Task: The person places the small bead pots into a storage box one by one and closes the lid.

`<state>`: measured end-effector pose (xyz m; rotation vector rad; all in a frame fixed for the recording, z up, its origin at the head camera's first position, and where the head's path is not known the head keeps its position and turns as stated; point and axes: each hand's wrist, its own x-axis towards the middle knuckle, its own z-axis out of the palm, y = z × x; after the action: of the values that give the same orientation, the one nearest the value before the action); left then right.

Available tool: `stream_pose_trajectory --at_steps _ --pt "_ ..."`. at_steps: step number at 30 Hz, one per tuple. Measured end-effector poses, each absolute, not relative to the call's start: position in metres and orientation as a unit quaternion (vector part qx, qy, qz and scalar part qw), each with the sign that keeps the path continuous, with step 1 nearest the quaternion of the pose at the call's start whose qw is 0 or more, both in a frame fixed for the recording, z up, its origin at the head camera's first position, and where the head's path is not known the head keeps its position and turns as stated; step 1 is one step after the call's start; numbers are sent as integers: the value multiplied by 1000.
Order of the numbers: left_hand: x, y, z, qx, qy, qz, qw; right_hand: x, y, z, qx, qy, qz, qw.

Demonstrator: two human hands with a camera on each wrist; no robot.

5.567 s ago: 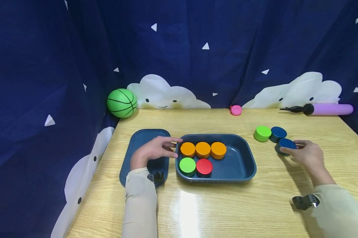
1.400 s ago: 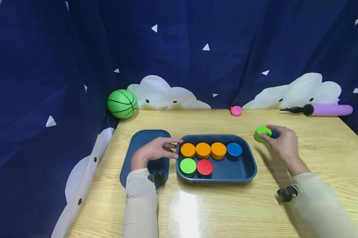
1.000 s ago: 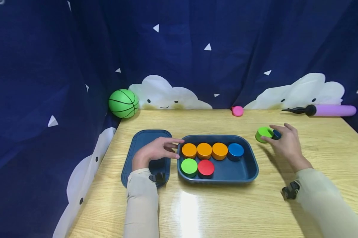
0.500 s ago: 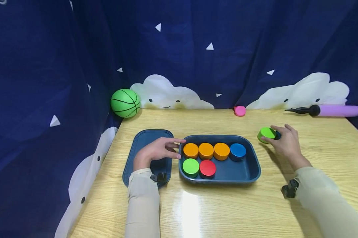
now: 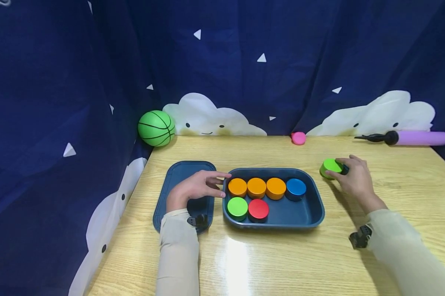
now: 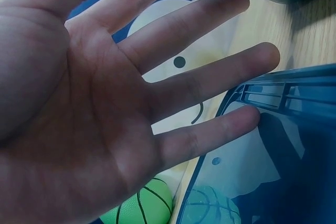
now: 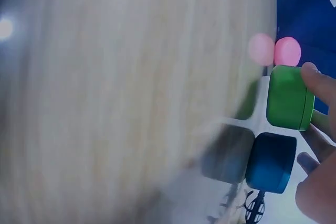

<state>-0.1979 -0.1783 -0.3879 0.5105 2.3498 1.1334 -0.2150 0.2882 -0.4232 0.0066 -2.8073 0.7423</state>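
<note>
In the head view my right hand pinches a green round block between thumb and fingers. From the right wrist, the thumb lies on one side of this block, with fingertips behind it; whether it is lifted is hard to tell. A dark blue round block stands beside it, mostly hidden by the hand in the head view. My left hand has its fingers extended, thumb and index fingertips at the left rim of a dark blue box. Inside are orange blocks, one blue, one green and one red.
A dark blue lid lies under the left hand and wrist. At the back are a green ball, a small pink round item and a purple pump. A dark blue curtain rises behind the wooden table.
Over the earlier frames, a blue block has gone from the right hand into the box. The right hand has come to the green block and now holds it. The left hand stays put.
</note>
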Motion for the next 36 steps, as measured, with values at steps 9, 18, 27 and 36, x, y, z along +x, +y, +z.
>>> stream_pose_trajectory --at_steps 9,18,27,36 --pt "-197 -178 -387 190 859 410 240 -204 267 -407 38 -953 264 145" --pt "-197 -177 -387 185 860 411 240 -186 244 -386 96 -948 256 165" --pt "-195 -177 -386 193 861 405 238 -169 237 -370 137 -940 265 166" --pt "-198 -177 -386 197 860 405 239 -174 269 -384 101 -950 263 133"
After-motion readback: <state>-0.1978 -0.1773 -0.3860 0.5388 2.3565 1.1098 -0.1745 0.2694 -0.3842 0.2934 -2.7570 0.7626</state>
